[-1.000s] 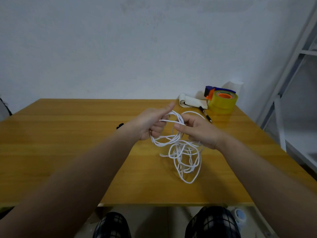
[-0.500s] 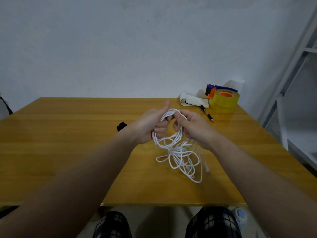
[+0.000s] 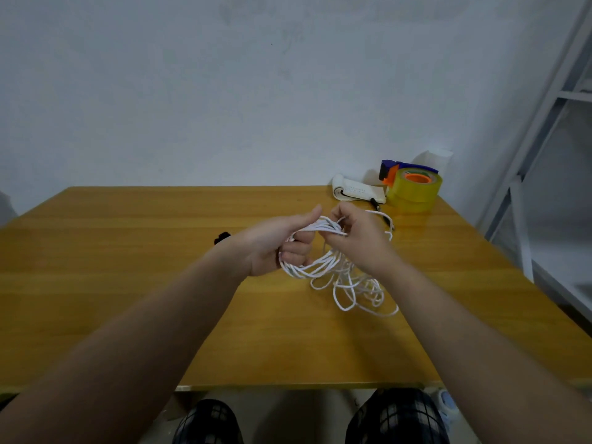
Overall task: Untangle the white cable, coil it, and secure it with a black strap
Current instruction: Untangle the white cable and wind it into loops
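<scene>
The white cable [image 3: 347, 285] hangs as a loose tangle of loops over the middle of the wooden table [image 3: 128, 283], its lower loops resting on the wood. My left hand [image 3: 275, 243] grips a bundle of several strands, fingers curled round them, thumb pointing up. My right hand [image 3: 355, 235] pinches the same bundle at its top, right beside the left hand. A small black strap [image 3: 222, 237] lies on the table just behind my left wrist, partly hidden by it.
At the far right corner stand a yellow tape roll in a blue-orange dispenser [image 3: 413, 187], a white notepad [image 3: 357, 192] and a black pen [image 3: 381, 213]. A grey metal shelf frame [image 3: 525, 187] rises right of the table. My knees show below the near edge.
Both hands have come closer together and gathered more strands into the held bundle. The hanging loops have shifted a little to the right on the table.
</scene>
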A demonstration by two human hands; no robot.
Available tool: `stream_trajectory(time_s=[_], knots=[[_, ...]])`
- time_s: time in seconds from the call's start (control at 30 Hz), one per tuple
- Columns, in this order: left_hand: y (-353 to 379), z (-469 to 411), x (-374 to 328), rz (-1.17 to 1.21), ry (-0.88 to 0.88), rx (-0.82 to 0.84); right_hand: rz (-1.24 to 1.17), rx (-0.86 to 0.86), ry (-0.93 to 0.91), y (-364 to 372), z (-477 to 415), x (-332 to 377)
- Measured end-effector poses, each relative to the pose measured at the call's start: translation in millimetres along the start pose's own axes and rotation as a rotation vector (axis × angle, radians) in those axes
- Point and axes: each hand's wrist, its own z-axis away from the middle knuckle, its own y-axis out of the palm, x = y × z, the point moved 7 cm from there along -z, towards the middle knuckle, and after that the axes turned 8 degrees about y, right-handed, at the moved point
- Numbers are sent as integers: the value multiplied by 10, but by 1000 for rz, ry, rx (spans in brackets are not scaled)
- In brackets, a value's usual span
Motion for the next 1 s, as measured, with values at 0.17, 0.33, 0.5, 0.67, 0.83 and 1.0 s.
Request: stream_trajectory(time_s=[0.17,0.33,0.5,0.67,0.83,1.0], knots=[[-307,-37,21,6,99,-371,-117,173,16,33,27,45],[-436,-30,63,73,120,-399,84,159,-28,-74,-16,17],[-256,55,141,-567,-36,-175,331,-252,-220,-279,-25,152],[-268,49,74,-374,109,-313,577,-324,-112,-354,-15,75],[-583,56,-33,-17,201,-560,756,-54,-3,-160,-2,-236],[-995,237,-69,108,247,-826,144,28,-1,-283,117,-443]])
